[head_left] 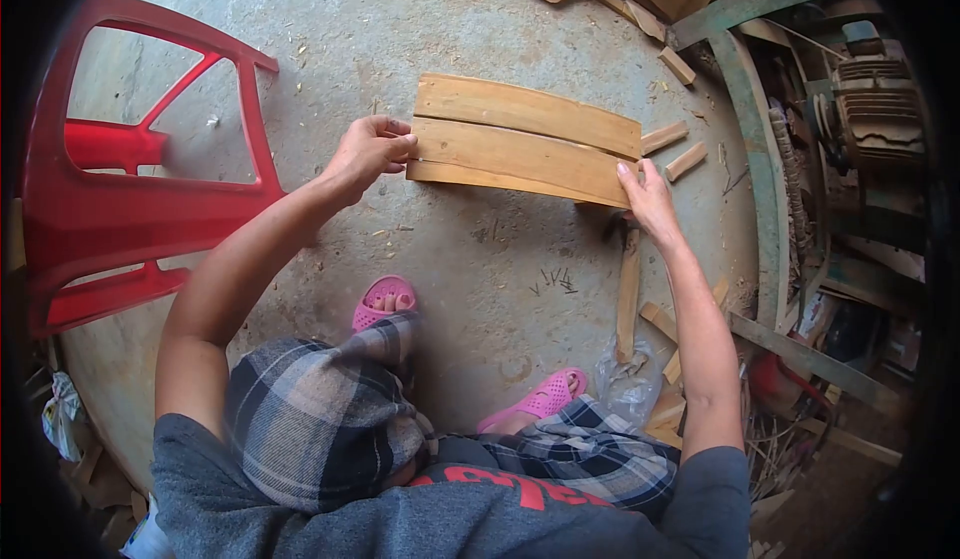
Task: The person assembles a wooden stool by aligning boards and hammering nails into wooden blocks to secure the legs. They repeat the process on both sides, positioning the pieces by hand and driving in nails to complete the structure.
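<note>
Head view: left hand [370, 153] and right hand [651, 201] gripped the wooden panel [520, 156] with their fingers; a loosened pinch could have tipped it onto the hammer [628, 289].

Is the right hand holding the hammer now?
No, the right hand holds the right end of the wooden panel, while the hammer lies on the floor.

The slatted panel [515, 151] is smooth, grained wood, the red chair [150, 204] left of it glossy plastic, the floor [330, 49] beneath it rough, matt concrete, and the sandals [545, 397] below it matt and plastic-looking.
</note>
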